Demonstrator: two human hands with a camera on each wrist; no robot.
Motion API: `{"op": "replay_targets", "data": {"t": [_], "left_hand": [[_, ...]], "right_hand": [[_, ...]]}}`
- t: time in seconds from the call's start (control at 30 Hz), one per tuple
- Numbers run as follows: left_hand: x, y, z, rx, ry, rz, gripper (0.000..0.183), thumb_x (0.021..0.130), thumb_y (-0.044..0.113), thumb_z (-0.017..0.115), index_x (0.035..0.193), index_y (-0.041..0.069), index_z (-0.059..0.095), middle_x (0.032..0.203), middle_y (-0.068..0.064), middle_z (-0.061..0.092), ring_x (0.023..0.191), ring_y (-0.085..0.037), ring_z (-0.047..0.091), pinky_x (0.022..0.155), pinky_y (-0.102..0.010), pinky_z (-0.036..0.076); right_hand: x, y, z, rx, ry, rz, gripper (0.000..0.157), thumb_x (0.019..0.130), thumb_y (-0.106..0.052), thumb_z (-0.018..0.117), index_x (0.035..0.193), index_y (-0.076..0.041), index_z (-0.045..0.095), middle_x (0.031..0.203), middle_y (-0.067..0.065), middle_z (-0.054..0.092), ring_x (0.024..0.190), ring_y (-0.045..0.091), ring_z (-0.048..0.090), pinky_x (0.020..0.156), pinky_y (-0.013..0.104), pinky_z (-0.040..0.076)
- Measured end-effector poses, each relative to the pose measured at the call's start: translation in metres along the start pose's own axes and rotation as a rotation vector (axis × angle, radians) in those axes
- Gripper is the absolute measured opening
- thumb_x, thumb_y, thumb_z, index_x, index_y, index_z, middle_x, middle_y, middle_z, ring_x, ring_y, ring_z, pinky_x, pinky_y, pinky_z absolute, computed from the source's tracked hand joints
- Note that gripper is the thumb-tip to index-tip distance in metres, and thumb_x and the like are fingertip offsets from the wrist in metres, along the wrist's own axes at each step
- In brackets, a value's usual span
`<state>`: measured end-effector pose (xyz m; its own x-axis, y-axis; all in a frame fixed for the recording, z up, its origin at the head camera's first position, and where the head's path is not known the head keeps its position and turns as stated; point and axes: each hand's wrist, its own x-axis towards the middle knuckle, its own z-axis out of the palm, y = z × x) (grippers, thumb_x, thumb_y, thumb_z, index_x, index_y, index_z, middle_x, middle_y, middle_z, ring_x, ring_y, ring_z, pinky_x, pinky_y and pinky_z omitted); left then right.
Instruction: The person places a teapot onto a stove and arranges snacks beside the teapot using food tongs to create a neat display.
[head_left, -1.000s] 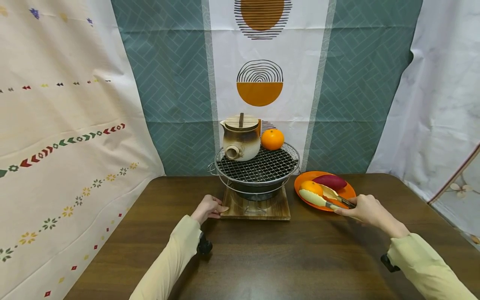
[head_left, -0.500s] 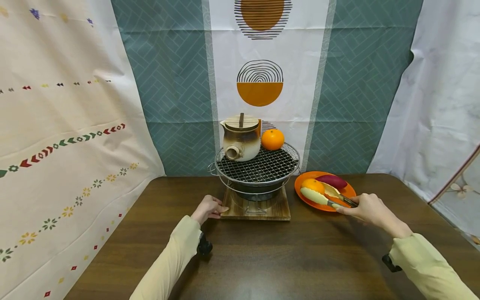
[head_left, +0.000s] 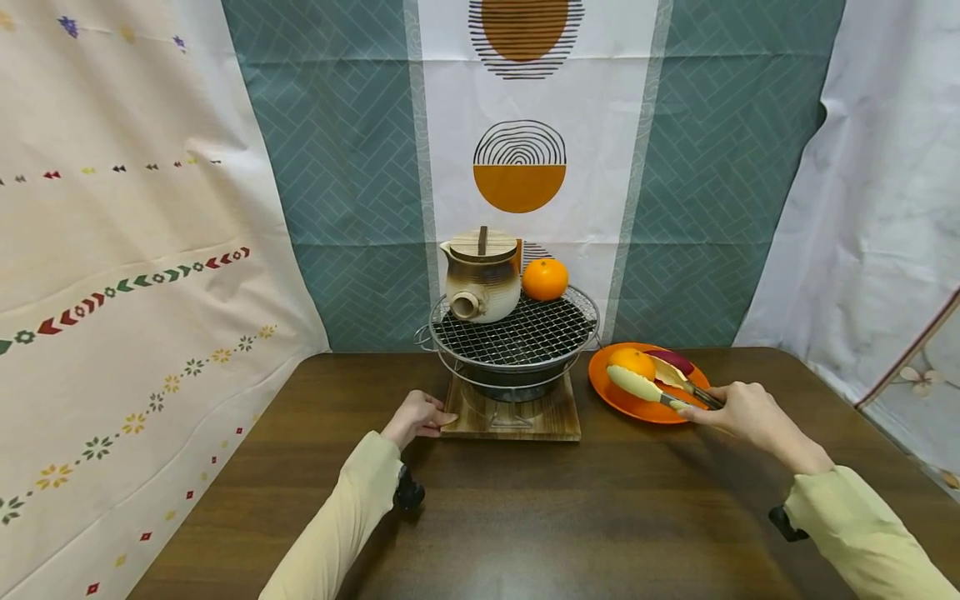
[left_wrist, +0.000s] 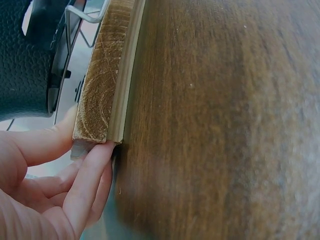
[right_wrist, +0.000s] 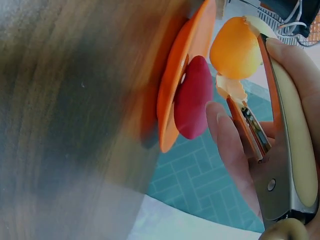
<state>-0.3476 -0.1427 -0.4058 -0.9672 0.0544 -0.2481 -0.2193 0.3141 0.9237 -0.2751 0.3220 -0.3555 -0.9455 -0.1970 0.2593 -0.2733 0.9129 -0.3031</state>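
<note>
My left hand (head_left: 416, 417) pinches the front left corner of a wooden board (head_left: 551, 421), thumb on top and fingers below in the left wrist view. A small round grill (head_left: 517, 337) stands on that board. At the right, my right hand (head_left: 753, 421) grips food tongs (right_wrist: 287, 145) with pale scalloped tips. Between the tips sits an orange (head_left: 633, 362), which shows apart from the plate in the right wrist view. Under it is the orange plate (head_left: 611, 402), where a purple-red sweet potato (right_wrist: 194, 100) lies, partly covered by the tongs in the head view.
On the grill's mesh stand a clay teapot (head_left: 483, 287) with a wooden lid and a second orange (head_left: 546, 279). Patterned curtains (head_left: 356, 208) rise behind and at both sides of the brown table (head_left: 487, 517).
The tongs and the orange between them have shifted slightly back and to the right over the plate. The sweet potato has moved a little right. My left hand stays in place.
</note>
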Motion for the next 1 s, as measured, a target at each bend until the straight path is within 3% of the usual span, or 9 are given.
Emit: {"op": "replay_targets", "data": {"t": [0.23,0.53,0.83,1.0], "left_hand": [[-0.001,0.001,-0.001,0.001,-0.010,0.002,0.041,0.077,0.001,0.070,0.108,-0.018,0.050,0.080,-0.014,0.054,0.061,-0.019,0.051,0.063,-0.036,0.051],[0.000,0.000,-0.002,0.002,-0.014,0.002,0.038,0.077,-0.001,0.069,0.106,-0.017,0.050,0.074,-0.011,0.050,0.058,-0.018,0.049,0.061,-0.034,0.051],[-0.002,0.000,-0.001,0.006,-0.010,0.009,0.040,0.078,0.001,0.069,0.107,-0.018,0.050,0.075,-0.013,0.052,0.057,-0.018,0.049,0.058,-0.033,0.051],[-0.001,0.001,-0.001,0.003,-0.012,0.010,0.041,0.078,0.001,0.069,0.108,-0.018,0.049,0.076,-0.013,0.052,0.058,-0.018,0.050,0.059,-0.033,0.051]], "right_hand": [[0.000,0.000,-0.008,-0.031,0.050,-0.017,0.050,0.075,-0.048,0.069,0.090,-0.001,0.068,0.057,-0.005,0.050,0.053,0.017,0.045,0.053,0.036,0.040],[-0.002,-0.001,-0.017,-0.015,0.067,-0.009,0.037,0.077,-0.048,0.067,0.077,-0.011,0.062,0.046,-0.008,0.043,0.044,0.013,0.043,0.045,0.031,0.034],[-0.004,-0.001,-0.028,0.040,0.038,0.060,0.053,0.079,-0.051,0.063,0.099,-0.002,0.066,0.046,-0.009,0.050,0.044,0.015,0.052,0.048,0.033,0.037],[-0.003,-0.002,-0.035,0.024,0.073,0.040,0.046,0.078,-0.049,0.065,0.093,-0.005,0.066,0.046,-0.009,0.050,0.044,0.014,0.050,0.046,0.032,0.035]]}}
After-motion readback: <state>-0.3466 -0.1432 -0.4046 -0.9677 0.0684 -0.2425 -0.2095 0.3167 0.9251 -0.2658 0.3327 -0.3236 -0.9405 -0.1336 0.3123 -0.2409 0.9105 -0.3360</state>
